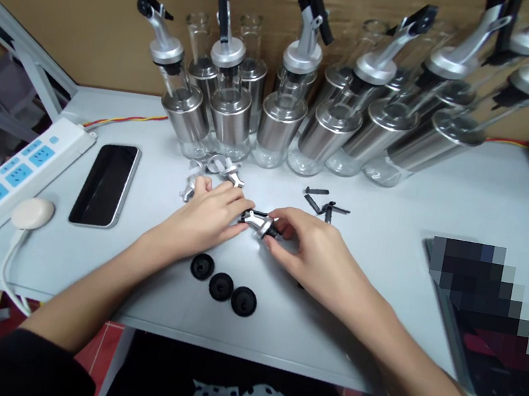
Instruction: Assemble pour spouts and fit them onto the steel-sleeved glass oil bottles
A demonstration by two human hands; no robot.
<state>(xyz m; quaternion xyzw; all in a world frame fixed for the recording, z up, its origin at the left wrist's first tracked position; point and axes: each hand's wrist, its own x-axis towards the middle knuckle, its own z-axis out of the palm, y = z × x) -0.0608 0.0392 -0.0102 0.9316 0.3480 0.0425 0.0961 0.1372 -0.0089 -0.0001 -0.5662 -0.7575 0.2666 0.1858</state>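
Note:
My left hand (205,215) and my right hand (309,249) meet over the middle of the white table (396,200), both pinching one small metal pourer spout with a black part (258,222). A few loose metal spouts (219,167) lie just beyond my left hand. Small black levers (325,205) are scattered beyond my right hand. Three black round stoppers (222,285) sit in a row near the front edge, below my hands.
Several glass and steel dispenser bottles (282,120), some fitted with pourer tops, line the back against a cardboard wall. A phone (105,183) lies at the left, beside a white power strip (15,173) and a round plug (32,213). A blurred-out object (488,316) sits right.

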